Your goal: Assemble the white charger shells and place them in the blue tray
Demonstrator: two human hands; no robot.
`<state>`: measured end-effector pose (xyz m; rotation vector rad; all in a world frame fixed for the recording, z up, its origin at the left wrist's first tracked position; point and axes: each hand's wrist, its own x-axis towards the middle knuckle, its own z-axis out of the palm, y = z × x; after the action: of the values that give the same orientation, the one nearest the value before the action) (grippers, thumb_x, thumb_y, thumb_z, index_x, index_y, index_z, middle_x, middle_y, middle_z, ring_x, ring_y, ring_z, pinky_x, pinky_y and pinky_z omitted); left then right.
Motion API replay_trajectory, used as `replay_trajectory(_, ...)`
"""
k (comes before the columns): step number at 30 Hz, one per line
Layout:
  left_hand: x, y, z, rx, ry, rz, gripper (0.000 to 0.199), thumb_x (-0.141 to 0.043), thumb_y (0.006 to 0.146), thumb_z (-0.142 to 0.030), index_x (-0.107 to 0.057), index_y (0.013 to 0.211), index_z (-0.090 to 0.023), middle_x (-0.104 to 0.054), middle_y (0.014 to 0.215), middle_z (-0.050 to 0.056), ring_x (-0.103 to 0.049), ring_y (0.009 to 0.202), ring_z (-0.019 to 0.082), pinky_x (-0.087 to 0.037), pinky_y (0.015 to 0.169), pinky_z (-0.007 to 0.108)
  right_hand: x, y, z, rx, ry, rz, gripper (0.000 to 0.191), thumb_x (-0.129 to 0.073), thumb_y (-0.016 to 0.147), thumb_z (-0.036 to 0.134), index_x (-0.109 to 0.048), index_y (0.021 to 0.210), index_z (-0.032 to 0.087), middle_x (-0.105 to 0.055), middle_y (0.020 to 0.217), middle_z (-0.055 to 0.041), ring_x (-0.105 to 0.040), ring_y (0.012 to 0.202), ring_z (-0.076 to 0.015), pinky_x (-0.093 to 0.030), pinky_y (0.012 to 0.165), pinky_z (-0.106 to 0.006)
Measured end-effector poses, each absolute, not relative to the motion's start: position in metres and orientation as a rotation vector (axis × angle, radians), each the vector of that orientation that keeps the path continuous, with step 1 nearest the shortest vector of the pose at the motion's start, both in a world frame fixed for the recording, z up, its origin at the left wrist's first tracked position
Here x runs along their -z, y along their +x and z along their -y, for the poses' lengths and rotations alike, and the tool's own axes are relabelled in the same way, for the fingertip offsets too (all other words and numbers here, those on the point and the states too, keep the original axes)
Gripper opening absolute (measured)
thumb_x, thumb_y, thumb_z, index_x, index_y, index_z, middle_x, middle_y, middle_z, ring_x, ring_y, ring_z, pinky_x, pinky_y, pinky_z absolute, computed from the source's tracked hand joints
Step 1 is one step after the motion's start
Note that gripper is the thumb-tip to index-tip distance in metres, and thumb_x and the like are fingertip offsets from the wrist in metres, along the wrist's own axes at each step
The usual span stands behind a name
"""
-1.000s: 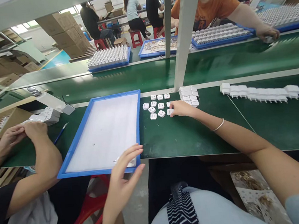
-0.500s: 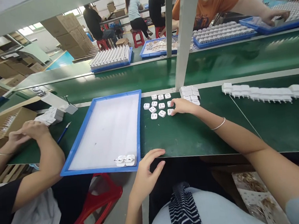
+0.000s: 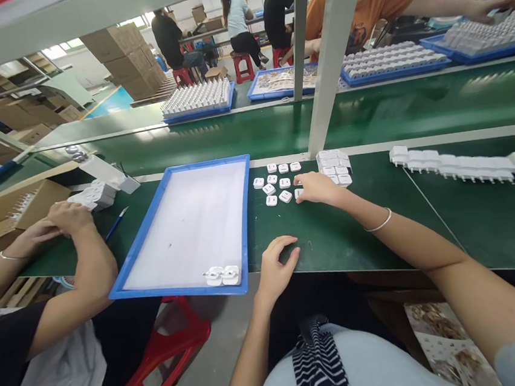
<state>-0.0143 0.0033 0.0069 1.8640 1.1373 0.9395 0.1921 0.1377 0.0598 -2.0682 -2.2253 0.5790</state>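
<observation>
- my left hand [image 3: 274,269]: nothing in it, fingers curved, thumb well apart, over the front edge of the green flat-topped bench [image 3: 344,239].
- my right hand [image 3: 321,188]: thumb and fingers narrow, at the rightmost of the small white rounded-square pieces [image 3: 284,183]; cannot tell whether i grip one or only touch it.
- about eleven of these pieces lie loose on the bench, between the shallow blue-rimmed rectangular tray [image 3: 249,218] and a packed block of white units [image 3: 334,164].
- progress, my reading: early. two white rounded assemblies [image 3: 222,275] sit side by side in the tray's near right corner; white liner shows elsewhere. the loose pieces remain, as does a long row of white pegged parts [image 3: 459,164] to my right; unsure those belong with them.
- against a second ago: left hand is off the tray corner, further right, so both assemblies show, no longer mostly hidden. right hand stays at the same pieces; their layout looks unchanged.
</observation>
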Motion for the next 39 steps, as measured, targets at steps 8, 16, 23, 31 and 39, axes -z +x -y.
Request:
replay_trajectory(8,-0.004,-0.021,-0.006,-0.889,1.861,-1.100,0.018,-0.061,0.089,-0.029,-0.069,0.105,-0.023,-0.071,0.111,0.008,-0.066,0.107,0.023,-0.052,0.098,0.041,-0.046,0.203,-0.135,-0.598,-2.102,2.243,0.032,-0.064,0.091,0.038,-0.063,0.113,0.014,-0.066,0.110,-0.0075,-0.064,0.099,-0.0208,-0.053,0.087,-0.041)
replay_trajectory(16,-0.001,-0.019,-0.004,-0.887,1.872,-1.094,0.019,-0.060,0.089,-0.029,-0.068,0.106,-0.023,-0.070,0.111,0.009,-0.065,0.108,0.024,-0.051,0.098,0.044,-0.040,0.208,-0.134,-0.605,-2.009,2.239,0.027,-0.065,0.090,0.037,-0.065,0.105,0.014,-0.068,0.101,-0.0056,-0.064,0.090,-0.0184,-0.052,0.081,-0.036)
replay_trajectory(23,-0.002,-0.020,-0.004,-0.870,1.892,-1.086,0.019,-0.060,0.090,-0.027,-0.067,0.107,-0.023,-0.070,0.112,0.008,-0.064,0.109,0.023,-0.051,0.099,0.042,-0.043,0.211,-0.131,-0.559,-1.999,2.189,0.032,-0.071,0.082,0.038,-0.068,0.106,0.017,-0.071,0.096,-0.0072,-0.066,0.090,-0.0226,-0.047,0.073,-0.029)
replay_trajectory(31,-0.001,-0.020,-0.004,-0.871,1.887,-1.077,0.019,-0.060,0.090,-0.028,-0.067,0.107,-0.024,-0.069,0.112,0.008,-0.064,0.110,0.024,-0.050,0.099,0.043,-0.060,0.208,-0.167,-0.420,-2.201,2.186,0.030,-0.060,0.095,0.034,-0.061,0.120,0.016,-0.063,0.121,-0.0103,-0.063,0.105,-0.0216,-0.053,0.090,-0.041)
replay_trajectory(39,0.001,-0.024,-0.004,-0.887,1.885,-1.052,0.020,-0.061,0.090,-0.026,-0.067,0.108,-0.024,-0.070,0.113,0.007,-0.064,0.110,0.022,-0.050,0.100,0.040,-0.062,0.203,-0.189,-0.433,-2.230,2.391,0.031,-0.061,0.094,0.032,-0.061,0.119,0.015,-0.063,0.121,-0.0094,-0.064,0.104,-0.0218,-0.055,0.089,-0.043)
